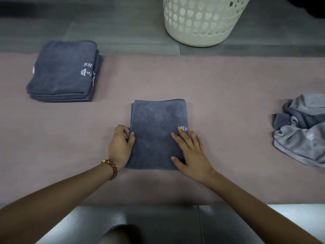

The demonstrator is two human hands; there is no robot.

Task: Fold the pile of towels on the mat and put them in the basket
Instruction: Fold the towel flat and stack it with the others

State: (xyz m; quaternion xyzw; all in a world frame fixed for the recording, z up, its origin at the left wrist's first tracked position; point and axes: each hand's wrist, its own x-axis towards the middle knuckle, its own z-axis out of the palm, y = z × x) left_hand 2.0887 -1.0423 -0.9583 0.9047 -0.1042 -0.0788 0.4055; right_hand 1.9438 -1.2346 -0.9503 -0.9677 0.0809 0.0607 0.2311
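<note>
A folded dark grey towel point(156, 127) lies in the middle of the pink mat point(228, 95). My left hand point(121, 145) grips its left edge, thumb on top and fingers curled under the fold. My right hand point(190, 150) lies flat on the towel's right side with straight, spread fingers. A stack of folded grey towels point(63, 73) sits at the mat's far left. A crumpled pile of unfolded grey towels point(302, 131) lies at the right edge. The cream basket point(202, 20) with heart-shaped holes stands on the floor beyond the mat.
Dark grey floor tiles point(105, 29) run behind the mat. A strip of floor point(158, 219) and a pale surface point(299, 219) lie at the near edge, below my forearms.
</note>
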